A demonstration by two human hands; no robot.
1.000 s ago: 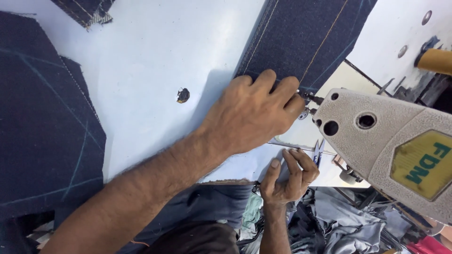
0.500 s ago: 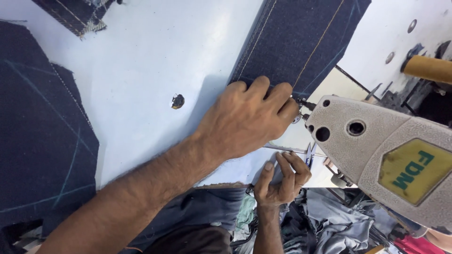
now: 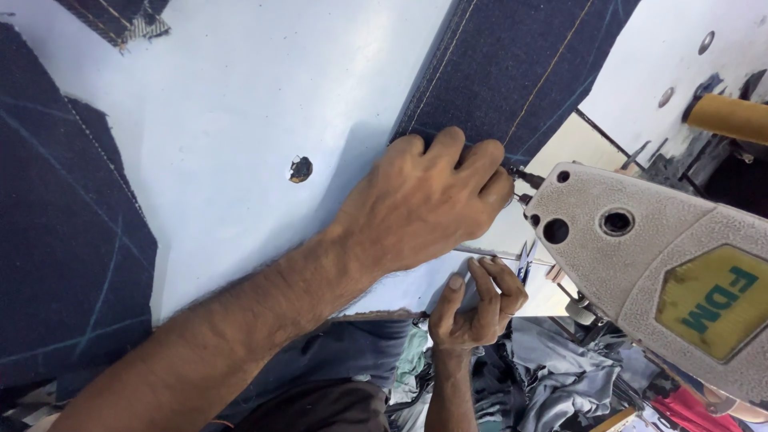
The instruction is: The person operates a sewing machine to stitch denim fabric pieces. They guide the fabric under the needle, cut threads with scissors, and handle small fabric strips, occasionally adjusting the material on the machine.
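Note:
My left hand [image 3: 420,200] lies knuckles-up on the near end of a dark blue denim panel [image 3: 512,72] with orange stitch lines. Its bent fingertips pinch the cloth right at the needle area of a grey sewing machine head [image 3: 640,256], and the thumb is hidden under the hand. My right hand [image 3: 480,304] is lower, at the front edge of the pale blue table [image 3: 240,120]. Its fingers are curled and the thumb is raised, close to a thin metal rod and small blue snips [image 3: 524,260]. What it grips is not visible.
A large denim piece with chalk lines [image 3: 64,240] covers the table's left side. Another denim scrap [image 3: 120,20] lies at the top edge, and a small hole [image 3: 300,168] is in the tabletop. Grey and dark cloth [image 3: 544,384] is piled below the table.
My left hand stays on the denim by the needle. The right hand's fingers have shifted a little at the table edge. The view has drifted slightly.

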